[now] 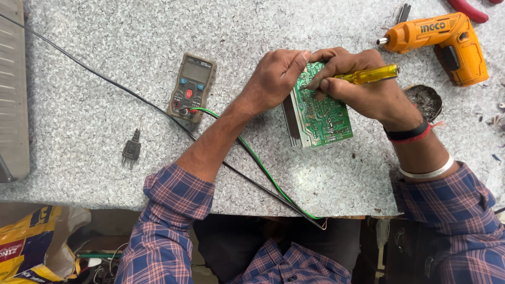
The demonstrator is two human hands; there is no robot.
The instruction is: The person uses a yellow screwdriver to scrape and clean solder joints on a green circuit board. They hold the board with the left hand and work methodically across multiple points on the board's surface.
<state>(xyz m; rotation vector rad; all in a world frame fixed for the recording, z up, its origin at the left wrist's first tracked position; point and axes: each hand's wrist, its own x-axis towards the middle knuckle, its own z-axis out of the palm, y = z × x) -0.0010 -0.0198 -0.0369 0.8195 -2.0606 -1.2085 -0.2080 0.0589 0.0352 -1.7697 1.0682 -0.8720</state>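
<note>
Both hands meet over the green circuit board (322,108) at mid-table. Going left to right, we pass a two-pin plug (131,151) on a black cable (105,80), then a multimeter (192,87) lying face up, its leads trailing toward us. Our left hand (276,79) pinches the board's top edge, tilting its solder side up so it stays steady. Our right hand (363,89) is closed around a yellow-handled screwdriver (368,74), tip down on the board. Beyond sit a small round tin (424,100) and an orange cordless screwdriver (442,44).
</note>
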